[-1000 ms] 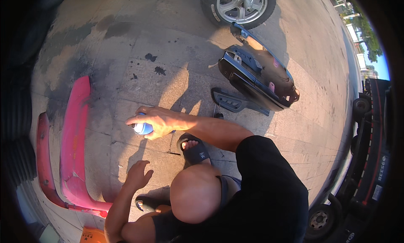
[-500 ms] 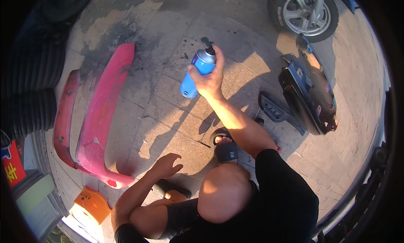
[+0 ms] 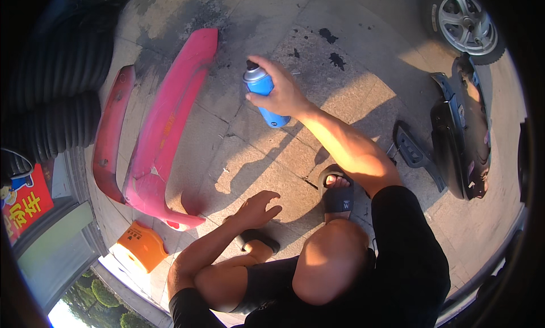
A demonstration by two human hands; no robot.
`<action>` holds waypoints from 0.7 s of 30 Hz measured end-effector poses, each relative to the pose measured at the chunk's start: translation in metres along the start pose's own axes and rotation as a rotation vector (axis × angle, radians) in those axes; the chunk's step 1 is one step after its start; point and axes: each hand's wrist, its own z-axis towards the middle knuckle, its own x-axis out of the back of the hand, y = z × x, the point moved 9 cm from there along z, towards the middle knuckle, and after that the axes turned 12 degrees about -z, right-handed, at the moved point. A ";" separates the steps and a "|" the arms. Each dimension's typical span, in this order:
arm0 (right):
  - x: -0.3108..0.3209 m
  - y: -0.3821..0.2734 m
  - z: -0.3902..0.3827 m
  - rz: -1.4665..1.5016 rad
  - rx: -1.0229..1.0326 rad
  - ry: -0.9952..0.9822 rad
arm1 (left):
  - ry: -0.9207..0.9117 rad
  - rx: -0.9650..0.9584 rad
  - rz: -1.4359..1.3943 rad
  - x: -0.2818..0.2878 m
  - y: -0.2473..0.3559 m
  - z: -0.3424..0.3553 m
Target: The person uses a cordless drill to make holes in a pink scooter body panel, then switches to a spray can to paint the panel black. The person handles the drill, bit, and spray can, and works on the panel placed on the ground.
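Observation:
A blue spray can [image 3: 262,92] with a black nozzle is gripped in my right hand [image 3: 288,92]. The index finger lies over the top by the nozzle, and the thumb and other fingers go around the body. Left of the can lies a long pink plastic body panel [image 3: 170,115] on the paving, with a scuffed patch toward its lower part. A narrower, darker red panel [image 3: 109,141] runs beside it. My left hand [image 3: 258,210] hangs over my left foot with fingers loosely bent and apart, holding nothing; the pink panel's lower end is nearest to it.
An orange plastic stool [image 3: 142,247] stands below the pink panel. At right lie black motor scooter panels [image 3: 460,135] and a black footrest-like piece [image 3: 417,152], below a silver-spoked wheel [image 3: 466,24]. Black ribbed hoses or tyres [image 3: 62,78] pile up at left. Dark paint spots mark the ground.
The view has turned left, so the ground and panels appear shifted right. My right hand has carried the spray can leftward, closer to the pink panel, and the can now leans the other way.

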 end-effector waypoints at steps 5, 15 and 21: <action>0.034 0.061 -0.003 0.390 -0.443 0.508 | 0.101 -0.293 -0.302 -0.013 0.088 0.001; 0.003 0.020 0.018 0.132 -0.043 0.033 | 0.024 -0.247 -0.508 -0.024 0.117 -0.005; -0.001 0.047 -0.016 0.350 -0.309 0.257 | -0.029 -0.235 -0.723 -0.034 0.117 -0.001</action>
